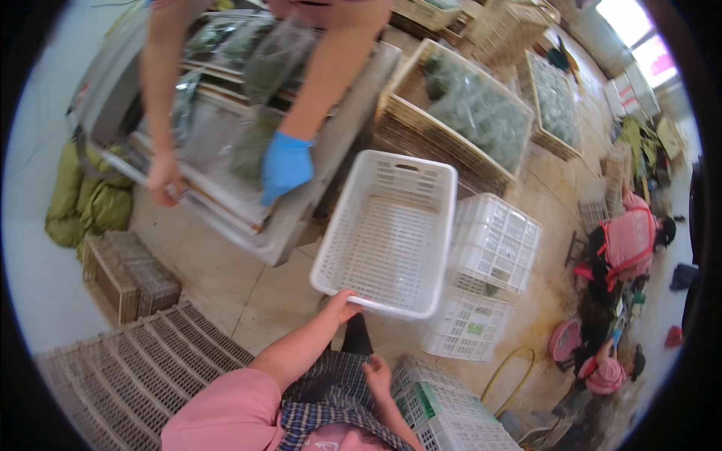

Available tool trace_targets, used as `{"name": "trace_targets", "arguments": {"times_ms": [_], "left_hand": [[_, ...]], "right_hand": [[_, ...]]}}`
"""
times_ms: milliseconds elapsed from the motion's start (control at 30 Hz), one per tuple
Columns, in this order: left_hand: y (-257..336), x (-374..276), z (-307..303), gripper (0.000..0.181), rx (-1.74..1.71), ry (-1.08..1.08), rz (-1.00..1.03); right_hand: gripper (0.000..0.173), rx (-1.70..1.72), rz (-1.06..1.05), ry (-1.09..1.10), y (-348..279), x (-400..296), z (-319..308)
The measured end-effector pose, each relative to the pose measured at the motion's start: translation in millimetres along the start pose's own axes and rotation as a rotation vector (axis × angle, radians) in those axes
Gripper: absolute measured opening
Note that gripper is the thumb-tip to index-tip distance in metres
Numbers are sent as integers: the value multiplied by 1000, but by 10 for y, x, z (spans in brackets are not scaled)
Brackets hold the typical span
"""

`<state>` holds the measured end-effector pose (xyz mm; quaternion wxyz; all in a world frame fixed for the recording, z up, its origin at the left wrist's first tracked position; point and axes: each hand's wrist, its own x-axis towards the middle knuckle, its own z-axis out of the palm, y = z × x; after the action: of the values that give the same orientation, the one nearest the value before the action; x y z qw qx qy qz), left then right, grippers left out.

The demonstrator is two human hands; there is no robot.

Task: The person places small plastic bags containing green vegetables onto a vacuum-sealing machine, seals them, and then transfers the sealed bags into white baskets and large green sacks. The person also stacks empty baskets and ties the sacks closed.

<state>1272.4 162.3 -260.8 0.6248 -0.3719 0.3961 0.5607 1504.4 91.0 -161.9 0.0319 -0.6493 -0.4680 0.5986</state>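
Note:
My left hand (343, 305) grips the near rim of a white plastic crate (389, 225). The crate has slotted walls and no contents inside. My right hand (378, 372) is beside my plaid apron, below the crate and apart from it, with nothing visible in it and its fingers loosely parted. Ahead on the left stands a metal machine, apparently a vacuum sealer (276, 248), with clear bags of green contents (254, 146) on its bed. A co-worker's blue-gloved hand (287, 166) is on one bag; their bare hand (164, 179) is at the machine's front edge.
White crates (496, 242) are stacked right of the held one, and more crates (445, 406) stand beside my right arm. A beige crate (468, 113) holds bagged greens. Brown slatted crates (141, 361) are at lower left. A yellow hose (510, 377) lies on the floor. Co-workers (629, 237) sit far right.

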Motion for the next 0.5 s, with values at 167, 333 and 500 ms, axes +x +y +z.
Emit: {"name": "trace_targets", "arguments": {"times_ms": [167, 333, 500], "left_hand": [[205, 944, -81, 27, 5, 107, 71], [341, 1769, -284, 29, 68, 201, 119], [732, 2510, -670, 37, 70, 308, 240]], "right_hand": [[33, -428, -106, -90, 313, 123, 170], [22, -487, -36, 35, 241, 176, 192], [17, -504, 52, 121, 103, 253, 160]]}}
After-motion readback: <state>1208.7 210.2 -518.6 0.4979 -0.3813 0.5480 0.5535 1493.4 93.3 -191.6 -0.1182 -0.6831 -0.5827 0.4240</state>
